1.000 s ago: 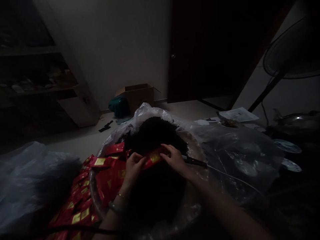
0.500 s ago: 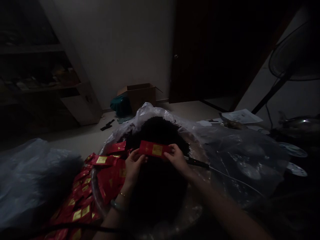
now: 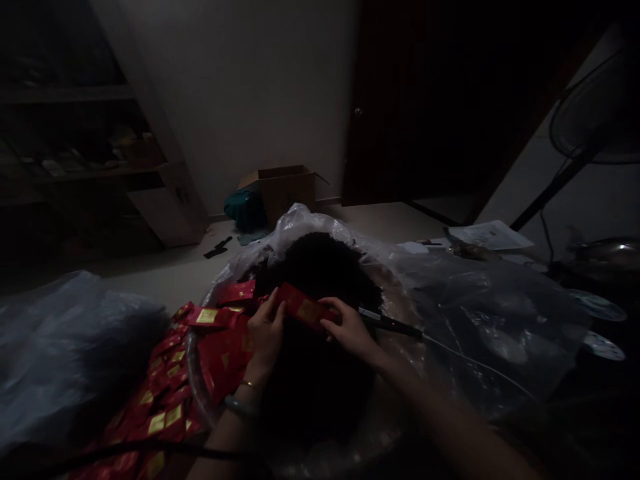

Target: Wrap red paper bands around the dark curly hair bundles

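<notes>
A: What do we see nearest us?
B: The left hand [image 3: 266, 330] and the right hand [image 3: 349, 328], thumb and fingers of each pinching one end of a red packet [image 3: 306, 308]
A: How does the packet lie?
B: Between the two hands, its long axis running from one to the other and sloping down toward the right; neither hand is nearer
A: And farther off?
B: We note the dark heap [image 3: 323, 263] beneath and behind it, then an open carton [image 3: 293, 195] by the wall [image 3: 260, 100]
</notes>
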Tool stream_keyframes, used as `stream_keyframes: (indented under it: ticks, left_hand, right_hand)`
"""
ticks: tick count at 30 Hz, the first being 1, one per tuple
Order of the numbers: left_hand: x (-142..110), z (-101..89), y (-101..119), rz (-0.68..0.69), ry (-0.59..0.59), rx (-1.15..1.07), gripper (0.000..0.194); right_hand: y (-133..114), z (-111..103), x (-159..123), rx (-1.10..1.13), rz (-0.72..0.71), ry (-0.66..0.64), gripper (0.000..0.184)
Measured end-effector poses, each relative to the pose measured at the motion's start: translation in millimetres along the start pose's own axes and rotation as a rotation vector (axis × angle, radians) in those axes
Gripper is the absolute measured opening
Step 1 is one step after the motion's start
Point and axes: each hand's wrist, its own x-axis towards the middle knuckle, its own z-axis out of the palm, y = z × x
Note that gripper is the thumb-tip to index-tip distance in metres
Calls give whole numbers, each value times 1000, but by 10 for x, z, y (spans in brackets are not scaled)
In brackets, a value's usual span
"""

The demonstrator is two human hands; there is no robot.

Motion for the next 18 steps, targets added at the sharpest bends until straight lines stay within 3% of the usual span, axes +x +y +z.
stream_keyframes:
  ticks: [4,10,13,15,18]
  left_hand:
    - [3,-3,4,108,-11,11,31]
    - [85,-18,12,-119,-48,-151,25]
    - [108,-33,19,-174,-165,-201,28]
    - [102,-45,24,-123,-226,-152,25]
    - [84,-63,25,129,-97,35,21]
  right_hand:
    - [28,53,-29,48,-19,-2,37]
    - [44,66,-40,-53,-30,48,37]
    - [58,60,-23,-88,-39,87,38]
    - [75,52,-9,-98,-24,96,38]
    - [82,17,-1,-184,28,-17,42]
